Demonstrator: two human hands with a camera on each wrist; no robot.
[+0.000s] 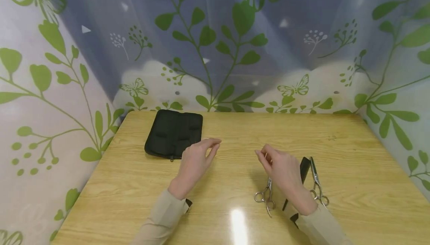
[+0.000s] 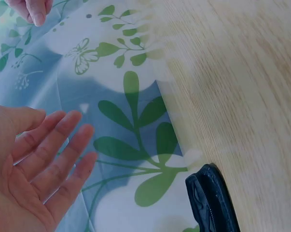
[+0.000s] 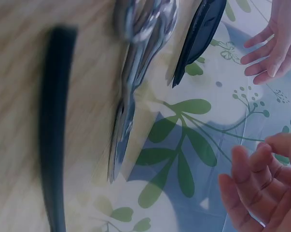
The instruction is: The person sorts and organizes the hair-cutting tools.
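Head view: a wooden desk [image 1: 352, 155] is seen, enclosed on the left, right and far sides by a curtain [image 1: 215, 51] printed with green leaves and butterflies. The left hand [image 1: 196, 161] is held just above the desk near the middle, fingers [image 1: 213, 142] loosely extended and relaxed, nothing held. A black zip case [image 1: 174, 134] lies flat at the far left of the desk, just to the left of that hand; contact cannot be told. The right hand [image 1: 282, 168] is raised over the right half of the desk, fingers lightly bent toward the thumb, nothing seen held between them. Under it and just to its left a pair of silver scissors [image 1: 266, 196] lies on the desk, finger rings toward the near edge. A black comb [image 1: 304, 170] is partly hidden by the right wrist, and a second pair of scissors [image 1: 317, 183] lies just to the right of the comb, rings also near. Beige sleeves [image 1: 161, 219] are worn on both arms.

Left wrist view: the left palm is shown with straight, slightly spread fingers, and an end of the case sits at the desk's edge.

Right wrist view: blurred; the right fingers are seen curled loosely, apart from the scissors.
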